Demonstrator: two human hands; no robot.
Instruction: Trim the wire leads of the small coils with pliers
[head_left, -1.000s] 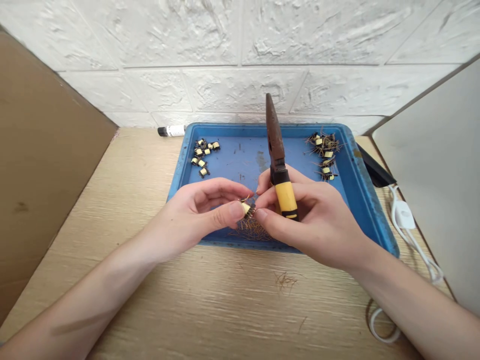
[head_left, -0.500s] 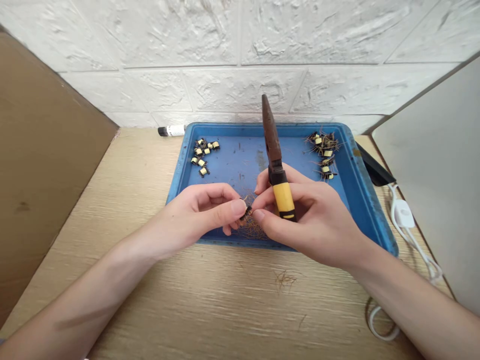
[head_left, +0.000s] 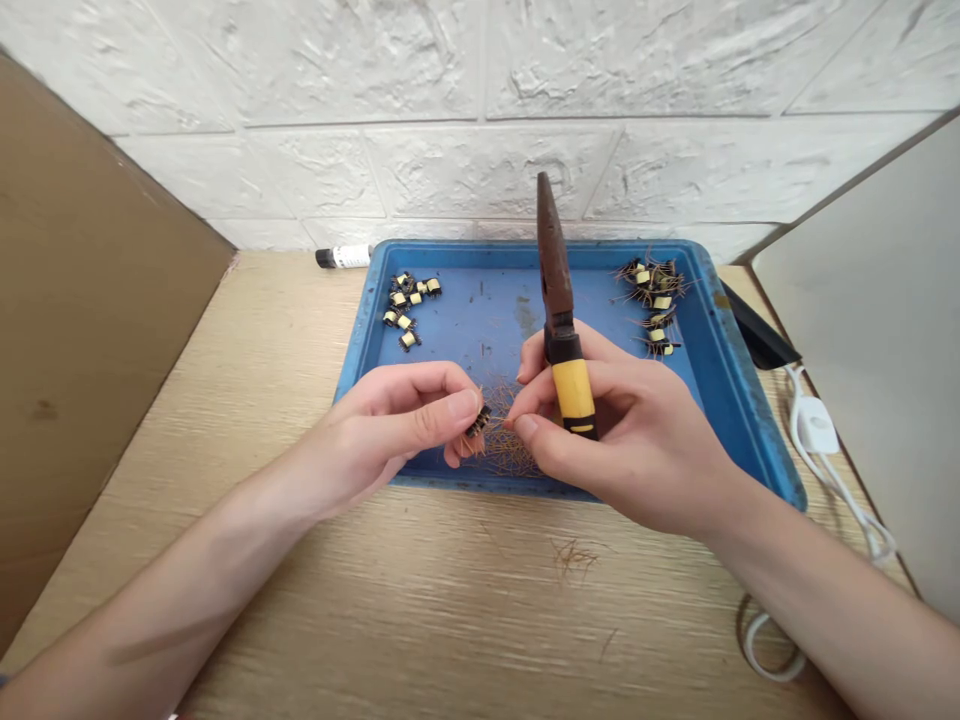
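My left hand (head_left: 420,415) pinches a small black transformer (head_left: 478,421) between thumb and fingers, its pins and thin copper wires facing right. Across a small gap, my right hand (head_left: 600,410) carries pliers (head_left: 574,385) with a yellow and black handle in its palm, the rusty jaws pointing up and away. The right thumb and index finger are pinched together at what looks like a wire end from the transformer. Beneath both hands, a heap of cut copper wire (head_left: 510,445) lies in the blue tray (head_left: 480,258).
Several yellow-wrapped transformers (head_left: 405,300) lie at the tray's left; others with long wires (head_left: 656,300) are piled at its right. A marker (head_left: 343,257) sits by the wall. A white cord with a switch (head_left: 816,425) runs along the right. Wire scraps (head_left: 576,555) lie on the table.
My hands have drawn slightly apart, opening a gap between the right fingertips and the transformer. The transformer has turned so its pins show more. The view has shifted slightly.
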